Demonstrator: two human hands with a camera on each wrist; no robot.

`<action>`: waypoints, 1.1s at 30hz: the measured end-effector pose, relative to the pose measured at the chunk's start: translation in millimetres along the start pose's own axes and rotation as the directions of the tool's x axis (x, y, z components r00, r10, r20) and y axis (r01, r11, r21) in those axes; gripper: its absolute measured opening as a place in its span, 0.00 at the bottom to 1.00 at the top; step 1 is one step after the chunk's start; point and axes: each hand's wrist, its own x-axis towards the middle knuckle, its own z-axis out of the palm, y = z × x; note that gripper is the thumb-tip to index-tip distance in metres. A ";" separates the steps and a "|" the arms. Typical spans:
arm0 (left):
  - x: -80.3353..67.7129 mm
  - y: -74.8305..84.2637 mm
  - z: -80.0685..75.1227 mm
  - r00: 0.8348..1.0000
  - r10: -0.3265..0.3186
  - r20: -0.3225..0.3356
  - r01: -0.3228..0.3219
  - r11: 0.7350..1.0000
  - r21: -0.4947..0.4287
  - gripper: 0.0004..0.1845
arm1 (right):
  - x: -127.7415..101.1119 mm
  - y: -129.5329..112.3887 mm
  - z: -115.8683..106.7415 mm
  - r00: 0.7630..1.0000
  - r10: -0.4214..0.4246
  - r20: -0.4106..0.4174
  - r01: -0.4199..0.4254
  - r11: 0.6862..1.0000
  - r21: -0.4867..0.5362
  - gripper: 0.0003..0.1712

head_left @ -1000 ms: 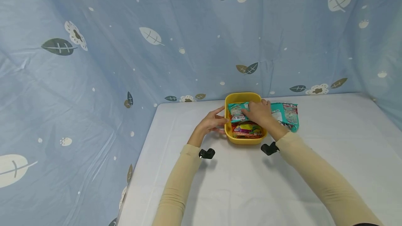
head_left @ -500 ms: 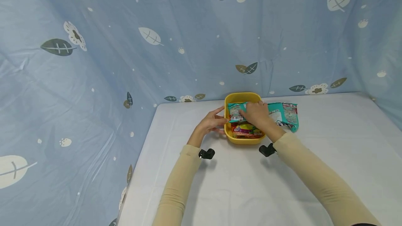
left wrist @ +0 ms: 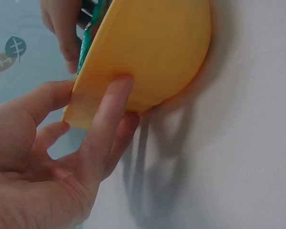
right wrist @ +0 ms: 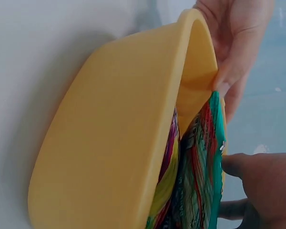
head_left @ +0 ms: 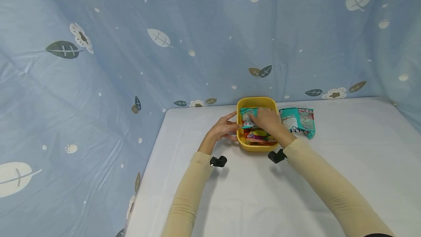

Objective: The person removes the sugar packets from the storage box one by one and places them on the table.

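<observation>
At the far left hangs a pale blue cloth backdrop printed with leaves and flowers (head_left: 98,65), draped behind and beside the white counter (head_left: 230,200). On the counter, the left hand (head_left: 221,130) rests against the left wall of a yellow oval plastic tub (head_left: 255,147); its fingers (left wrist: 109,117) lie straight and relaxed along the tub's outer side, steadying it rather than gripping.

The tub sits near the back edge of the counter and holds a red and yellow snack packet (head_left: 260,136) at the near end. Over it the right hand (head_left: 268,120) presses a teal foil snack packet (head_left: 247,117) down into the far end. Its fingers are laid over the packet's top, though whether they curl round an edge cannot be told.

To the right, just beside the tub and apart from it, a second teal foil snack packet (head_left: 298,120) lies flat on the counter.

The packets look light, soft and crinkly, likely slippery on their glossy faces and prone to springing back up when pushed; their contents may crush under hard pressure. A pinch on a sealed end seam would probably hold best. The tub seems stiff and light, so it could slide unless braced at its wall.
</observation>
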 end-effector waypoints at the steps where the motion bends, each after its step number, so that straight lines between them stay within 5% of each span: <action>1: 0.3 0.2 0.6 1.000 0.001 0.001 -0.001 1.000 0.000 0.41 | 0.4 0.5 -0.3 1.000 0.006 0.001 -0.006 1.000 0.003 0.37; 13: -0.7 2.4 3.3 1.000 -0.010 0.000 0.010 1.000 0.000 0.42 | 5.8 4.7 -2.4 0.998 0.045 -0.042 -0.042 0.995 0.088 0.30; 33: 0.4 1.9 1.6 1.000 -0.004 0.008 0.004 1.000 0.021 0.41 | 6.4 9.3 -13.8 0.998 0.039 0.052 -0.050 0.971 0.232 0.30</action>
